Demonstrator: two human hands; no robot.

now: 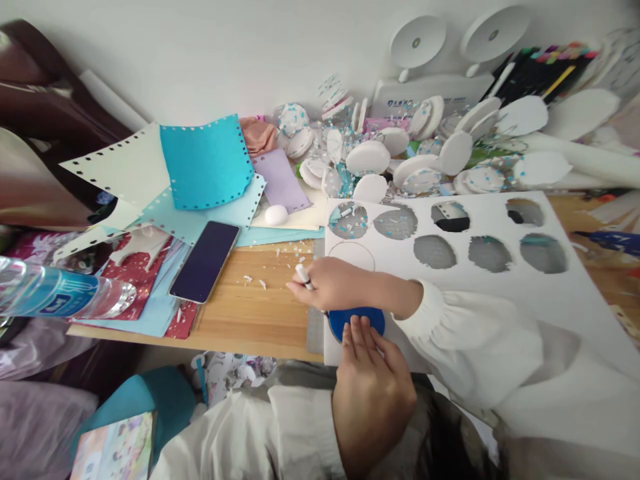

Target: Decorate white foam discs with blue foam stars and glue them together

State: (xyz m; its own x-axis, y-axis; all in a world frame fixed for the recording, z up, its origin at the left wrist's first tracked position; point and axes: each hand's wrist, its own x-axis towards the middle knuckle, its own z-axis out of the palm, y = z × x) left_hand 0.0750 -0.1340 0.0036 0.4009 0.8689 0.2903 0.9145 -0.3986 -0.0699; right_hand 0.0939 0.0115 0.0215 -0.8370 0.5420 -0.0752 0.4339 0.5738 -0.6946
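Note:
My right hand (333,285) is closed around a white marker pen (303,275), just above the left edge of a blue disc (345,319). The pen's lower end comes close to the disc's rim; whether it touches I cannot tell. With fingers stretched flat, my left hand (373,393) presses the disc onto a white foam sheet (500,300). My right forearm crosses over the disc and hides its upper part. A drawn circle (374,257) shows on the sheet above my right hand. Several ragged round holes run along the sheet's far side.
White foam discs (367,158) are heaped behind the sheet, before a white device (430,90) with two round dishes. To the left lie a phone (205,261), coloured sheets (207,163) and a water bottle (65,290). Foam scraps (263,285) litter the wooden table (270,327).

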